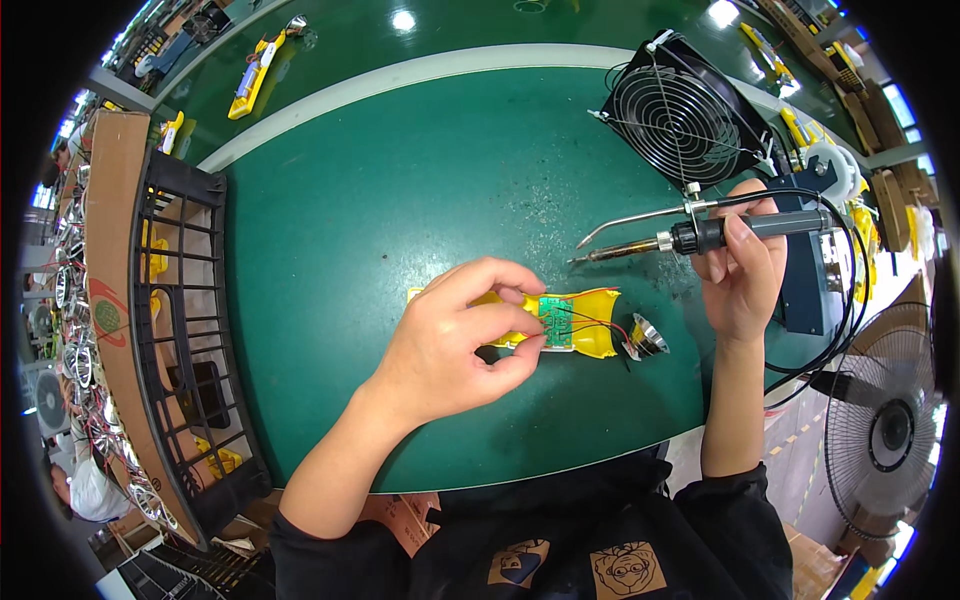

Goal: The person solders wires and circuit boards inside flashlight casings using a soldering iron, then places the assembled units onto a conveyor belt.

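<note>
Left hand [450,335] at circuit board's [557,322] left edge, fingertips bunched, pinch hidden. Right hand [745,275], right of board, grips soldering iron [685,239]. Best: steady wires [597,321], brief contact.

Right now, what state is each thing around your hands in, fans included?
Yellow case: open
Circuit board: exposed, wires attached
Lamp: outside the case
Soldering iron: held, tip clear of the board
Left hand: fingertips at the board
Right hand: closed around the iron
Square fan: cannot tell if spinning
Round fan: likewise unclear

Left hand [455,338] hides part of yellow casing [597,341]; details of green board [554,322] too small to tell
</note>
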A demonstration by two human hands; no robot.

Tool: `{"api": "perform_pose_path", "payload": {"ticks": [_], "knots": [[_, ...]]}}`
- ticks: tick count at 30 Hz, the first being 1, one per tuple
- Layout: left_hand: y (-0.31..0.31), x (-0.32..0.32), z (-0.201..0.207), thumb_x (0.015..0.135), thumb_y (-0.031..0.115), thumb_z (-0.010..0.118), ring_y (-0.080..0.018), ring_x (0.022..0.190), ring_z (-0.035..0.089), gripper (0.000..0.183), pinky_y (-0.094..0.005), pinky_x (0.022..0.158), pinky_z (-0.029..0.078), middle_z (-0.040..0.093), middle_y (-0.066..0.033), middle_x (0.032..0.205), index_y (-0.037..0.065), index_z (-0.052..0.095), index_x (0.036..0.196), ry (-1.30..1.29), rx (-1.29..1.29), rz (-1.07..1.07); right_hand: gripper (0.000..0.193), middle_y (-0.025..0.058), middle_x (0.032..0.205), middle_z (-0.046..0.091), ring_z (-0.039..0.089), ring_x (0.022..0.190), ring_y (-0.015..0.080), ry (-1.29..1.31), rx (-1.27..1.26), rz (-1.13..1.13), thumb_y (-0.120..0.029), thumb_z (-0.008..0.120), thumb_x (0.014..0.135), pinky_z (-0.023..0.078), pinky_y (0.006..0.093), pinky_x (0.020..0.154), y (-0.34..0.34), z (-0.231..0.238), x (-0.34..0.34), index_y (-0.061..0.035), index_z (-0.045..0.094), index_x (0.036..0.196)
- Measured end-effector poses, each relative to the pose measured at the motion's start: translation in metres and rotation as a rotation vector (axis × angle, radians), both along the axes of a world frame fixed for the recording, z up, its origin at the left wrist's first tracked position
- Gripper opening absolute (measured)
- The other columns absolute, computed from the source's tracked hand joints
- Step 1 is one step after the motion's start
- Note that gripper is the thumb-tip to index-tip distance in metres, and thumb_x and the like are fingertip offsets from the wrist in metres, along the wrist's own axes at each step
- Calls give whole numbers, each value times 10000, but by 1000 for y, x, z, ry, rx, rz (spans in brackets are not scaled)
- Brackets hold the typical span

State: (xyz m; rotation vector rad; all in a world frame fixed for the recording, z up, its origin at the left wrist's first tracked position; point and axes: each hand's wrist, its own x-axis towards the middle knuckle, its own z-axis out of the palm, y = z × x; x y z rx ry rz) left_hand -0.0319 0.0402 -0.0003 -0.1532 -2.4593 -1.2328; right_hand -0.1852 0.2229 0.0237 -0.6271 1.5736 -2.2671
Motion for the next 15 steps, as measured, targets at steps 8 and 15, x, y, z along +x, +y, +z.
{"api": "perform_pose_path", "payload": {"ticks": [8, 15], "knots": [[-2, 5, 3, 595, 8, 651, -170, 740, 586, 86, -260, 636, 495, 569, -81, 880, 24, 584, 647, -5, 2, 17, 180, 10, 599, 433, 351, 428, 45, -24, -62, -72, -123, 550, 757, 266, 179, 395, -1, -7, -8, -15, 425, 831], [-65, 14, 26, 866, 164, 413, -115, 687, 534, 160, -237, 618, 444, 559, -62, 783, 26, 461, 802, -610, 412, 153, 145, 7, 563, 423, 342, 413, 41, -1, -72, -85, -115, 541, 777, 253, 186, 388, 3, -8, -12, -23, 435, 814]]}}
